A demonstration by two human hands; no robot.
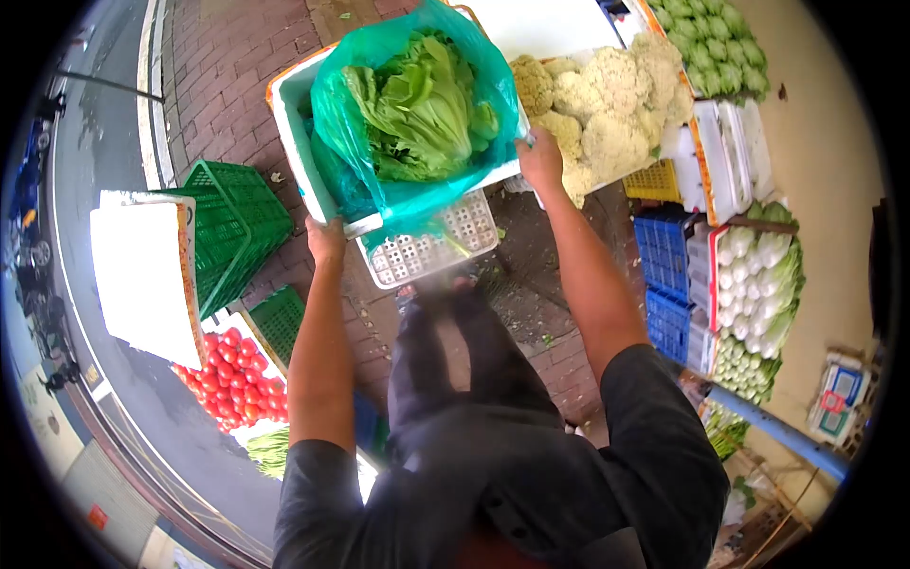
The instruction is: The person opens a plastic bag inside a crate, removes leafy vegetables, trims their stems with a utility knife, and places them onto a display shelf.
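A white foam box lined with a green plastic bag holds leafy green lettuce. My left hand grips the box's near left corner, fingers wrapped over the rim. At the near right corner, my right hand is closed on the rim, its thumb on top. Beneath the box's near side sits a white perforated crate. Cauliflowers lie in another box just right of my right hand.
Green crates and a white foam box stand at left, above tomatoes. Blue crates, a yellow crate and trays of white radishes line the right. A blue pole crosses the lower right.
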